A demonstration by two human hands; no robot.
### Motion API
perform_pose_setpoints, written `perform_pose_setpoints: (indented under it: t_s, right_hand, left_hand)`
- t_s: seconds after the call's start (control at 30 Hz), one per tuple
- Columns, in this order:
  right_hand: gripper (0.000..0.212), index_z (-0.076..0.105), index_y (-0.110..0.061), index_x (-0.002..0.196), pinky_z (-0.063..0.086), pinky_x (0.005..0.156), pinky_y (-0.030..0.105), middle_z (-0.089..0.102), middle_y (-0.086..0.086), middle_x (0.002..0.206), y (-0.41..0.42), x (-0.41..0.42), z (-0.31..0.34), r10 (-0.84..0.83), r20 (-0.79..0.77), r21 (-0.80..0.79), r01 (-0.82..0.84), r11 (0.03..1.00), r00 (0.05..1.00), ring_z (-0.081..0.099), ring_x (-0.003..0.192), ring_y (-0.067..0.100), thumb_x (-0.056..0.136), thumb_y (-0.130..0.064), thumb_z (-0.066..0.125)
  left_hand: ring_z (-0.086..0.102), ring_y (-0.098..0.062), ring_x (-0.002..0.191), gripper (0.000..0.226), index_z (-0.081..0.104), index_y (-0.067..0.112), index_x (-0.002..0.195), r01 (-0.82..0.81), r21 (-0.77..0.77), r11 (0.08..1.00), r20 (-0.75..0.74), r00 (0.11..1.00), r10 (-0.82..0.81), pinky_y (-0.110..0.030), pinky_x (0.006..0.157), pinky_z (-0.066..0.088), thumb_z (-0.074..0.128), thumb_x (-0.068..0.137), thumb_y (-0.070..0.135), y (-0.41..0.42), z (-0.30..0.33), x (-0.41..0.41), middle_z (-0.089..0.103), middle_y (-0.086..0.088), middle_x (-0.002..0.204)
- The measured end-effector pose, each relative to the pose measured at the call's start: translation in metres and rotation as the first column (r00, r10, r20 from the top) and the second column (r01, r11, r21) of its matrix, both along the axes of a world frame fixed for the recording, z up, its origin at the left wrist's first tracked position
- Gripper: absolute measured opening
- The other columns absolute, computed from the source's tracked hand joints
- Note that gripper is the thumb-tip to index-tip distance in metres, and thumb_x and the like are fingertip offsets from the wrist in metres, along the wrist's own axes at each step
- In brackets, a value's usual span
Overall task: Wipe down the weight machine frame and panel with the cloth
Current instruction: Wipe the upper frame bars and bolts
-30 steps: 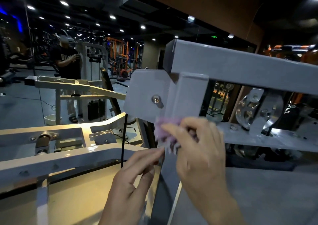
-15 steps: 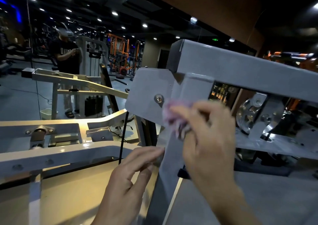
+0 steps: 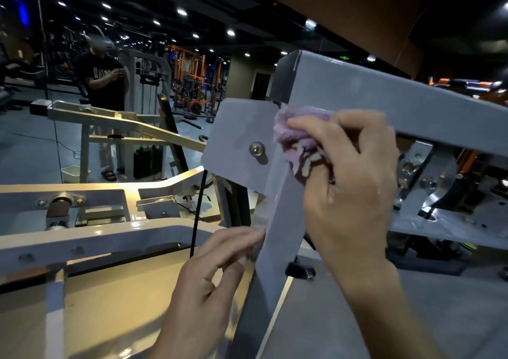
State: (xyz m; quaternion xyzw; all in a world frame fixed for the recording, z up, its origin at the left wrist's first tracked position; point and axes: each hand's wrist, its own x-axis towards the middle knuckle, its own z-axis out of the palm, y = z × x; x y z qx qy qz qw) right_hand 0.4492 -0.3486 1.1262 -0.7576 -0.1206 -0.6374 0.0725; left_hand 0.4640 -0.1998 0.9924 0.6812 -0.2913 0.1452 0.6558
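A mirror wall (image 3: 41, 127) is showing a person in a dark printed T-shirt (image 3: 100, 83) standing in black slides (image 3: 109, 176) beside a pale machine arm (image 3: 123, 123). A small white bin (image 3: 74, 173) is sitting on the floor by that person's feet, and a black weight stack (image 3: 147, 163) is standing just beyond. Orange racks (image 3: 193, 83) are lining the far end of the gym, with a dark doorway (image 3: 261, 86) to their right. Round ceiling spotlights (image 3: 181, 11) are glowing in rows overhead, and a blue light (image 3: 23, 15) is shining at the upper left. A green exit sign (image 3: 343, 57) is glowing above. Orange padded equipment (image 3: 467, 83) is showing at the far right.
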Motion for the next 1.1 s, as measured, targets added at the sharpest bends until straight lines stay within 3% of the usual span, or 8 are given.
perform_pose_setpoints:
  t_s: [0.2, 0.33, 0.43, 0.6, 0.7, 0.83, 0.97, 1.1]
  right_hand:
    - [0.032, 0.072, -0.023, 0.116, 0.043, 0.070, 0.041, 0.048, -0.004, 0.108, 0.017, -0.008, -0.091, 0.035, -0.107, 0.027, -0.032, 0.999, 0.994, 0.046, 0.088, 0.018, 0.091, -0.008, 0.059]
    - [0.033, 0.079, -0.026, 0.110, 0.048, 0.076, 0.030, 0.055, -0.011, 0.107, 0.020, -0.020, -0.105, 0.179, -0.143, 0.214, -0.146, 0.966, 0.973, 0.057, 0.090, 0.013, 0.088, -0.014, 0.057]
    - [0.034, 0.078, -0.025, 0.112, 0.052, 0.071, 0.021, 0.058, -0.013, 0.103, 0.026, -0.026, -0.097, 0.289, -0.120, 0.290, -0.245, 0.925, 0.950, 0.062, 0.084, 0.009, 0.082, -0.009, 0.074]
    - [0.045, 0.073, -0.024, 0.125, 0.047, 0.071, 0.009, 0.059, -0.009, 0.104, 0.037, -0.027, -0.097, 0.371, -0.201, 0.306, -0.302, 0.903, 0.907, 0.059, 0.079, 0.002, 0.082, -0.013, 0.078]
    - [0.047, 0.070, -0.025, 0.131, 0.046, 0.074, 0.009, 0.061, -0.013, 0.109, 0.040, -0.038, -0.087, 0.447, -0.287, 0.300, -0.363, 0.882, 0.847, 0.062, 0.084, 0.002, 0.083, -0.023, 0.069]
    - [0.039, 0.070, -0.031, 0.126, 0.052, 0.075, 0.021, 0.064, -0.012, 0.110, 0.025, -0.049, -0.072, 0.477, -0.260, 0.361, -0.374, 0.854, 0.840, 0.068, 0.090, 0.011, 0.087, -0.026, 0.065]
    - [0.031, 0.071, -0.030, 0.117, 0.053, 0.073, 0.032, 0.064, -0.010, 0.108, 0.009, -0.048, -0.061, 0.471, -0.171, 0.430, -0.365, 0.826, 0.865, 0.066, 0.085, 0.020, 0.090, -0.014, 0.068]
    - [0.030, 0.073, -0.026, 0.111, 0.052, 0.077, 0.024, 0.064, -0.008, 0.106, -0.002, -0.048, -0.054, 0.467, -0.115, 0.468, -0.367, 0.804, 0.877, 0.066, 0.086, 0.021, 0.088, -0.008, 0.065]
  left_hand:
    - [0.066, -0.012, 0.111, 0.023, 0.073, 0.047, 0.113, -0.074, -0.097, 0.992, -0.008, 0.997, 0.074, -0.028, 0.086, 0.053, 0.057, 0.098, 0.041, 0.002, -0.001, -0.001, 0.069, 0.011, 0.119]
    - [0.068, -0.019, 0.101, 0.032, 0.072, 0.038, 0.114, -0.025, -0.113, 0.993, 0.044, 0.999, 0.030, -0.036, 0.080, 0.053, 0.053, 0.096, 0.056, 0.002, 0.005, -0.010, 0.070, 0.002, 0.112]
    - [0.069, -0.025, 0.108, 0.053, 0.067, 0.035, 0.128, 0.032, -0.211, 0.977, 0.054, 0.998, -0.021, -0.035, 0.085, 0.057, 0.061, 0.088, 0.069, 0.006, 0.016, -0.018, 0.067, -0.006, 0.121]
    - [0.071, -0.023, 0.107, 0.045, 0.068, 0.037, 0.126, 0.020, -0.225, 0.974, 0.020, 1.000, -0.016, -0.049, 0.090, 0.058, 0.072, 0.082, 0.045, 0.005, 0.030, -0.022, 0.073, -0.003, 0.116]
    - [0.074, -0.014, 0.092, 0.022, 0.074, 0.038, 0.109, -0.105, -0.268, 0.958, 0.009, 0.994, 0.111, -0.038, 0.080, 0.062, 0.065, 0.090, 0.030, 0.007, 0.043, -0.014, 0.076, 0.004, 0.101]
    - [0.065, -0.006, 0.079, 0.010, 0.069, 0.035, 0.101, -0.348, -0.173, 0.921, 0.174, 0.910, 0.377, -0.013, 0.063, 0.047, 0.063, 0.097, 0.028, 0.015, 0.086, 0.004, 0.068, 0.012, 0.086]
    - [0.061, -0.006, 0.076, 0.004, 0.070, 0.030, 0.095, -0.519, -0.047, 0.853, 0.405, 0.771, 0.492, -0.019, 0.064, 0.047, 0.066, 0.094, 0.030, 0.007, 0.132, 0.015, 0.065, 0.014, 0.084]
    - [0.048, -0.006, 0.065, 0.014, 0.067, 0.019, 0.082, -0.591, -0.030, 0.806, 0.469, 0.704, 0.533, -0.016, 0.060, 0.037, 0.068, 0.094, 0.026, -0.010, 0.151, 0.024, 0.056, 0.008, 0.076]
